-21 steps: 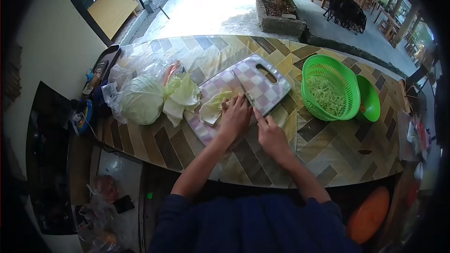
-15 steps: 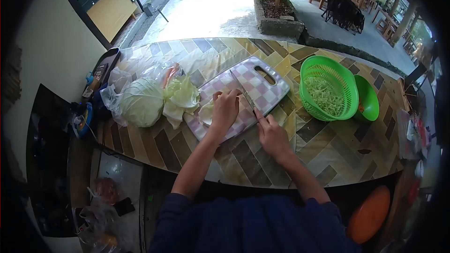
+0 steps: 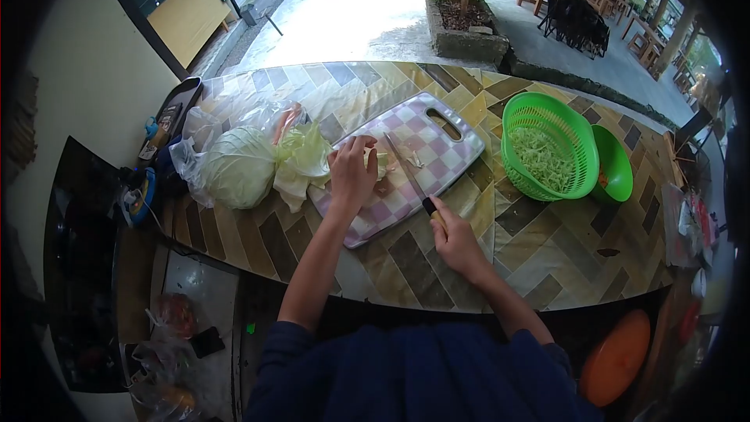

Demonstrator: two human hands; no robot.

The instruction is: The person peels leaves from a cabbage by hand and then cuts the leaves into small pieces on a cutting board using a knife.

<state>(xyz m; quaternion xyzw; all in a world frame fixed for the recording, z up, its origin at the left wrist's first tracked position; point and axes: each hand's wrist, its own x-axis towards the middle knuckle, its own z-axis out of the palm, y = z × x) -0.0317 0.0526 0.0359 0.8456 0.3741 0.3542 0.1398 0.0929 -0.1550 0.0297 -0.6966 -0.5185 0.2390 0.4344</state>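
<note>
A pink-and-white checked cutting board (image 3: 402, 187) lies at a slant on the table. My right hand (image 3: 455, 244) is wrapped round the handle of a knife (image 3: 408, 173), whose blade points up and left over the board. On the left part of the board, my left hand (image 3: 354, 174) is curled over a piece of pale cabbage (image 3: 380, 165), largely hidden by the fingers. Small cut bits (image 3: 415, 159) lie by the blade. Left of the board are loose cabbage leaves (image 3: 301, 161) and a whole cabbage (image 3: 241, 168).
Right of the board, a green basket (image 3: 582, 134) holds shredded cabbage (image 3: 543, 158), with a green bowl (image 3: 617, 164) against it. Plastic bags (image 3: 199, 137) and a dark tray (image 3: 168, 117) are at the left. An orange round object (image 3: 616, 358) stands below the table's right end.
My left hand has moved left, away from the blade. The knife and my right hand have shifted slightly down and right. Cut bits now show on the board.
</note>
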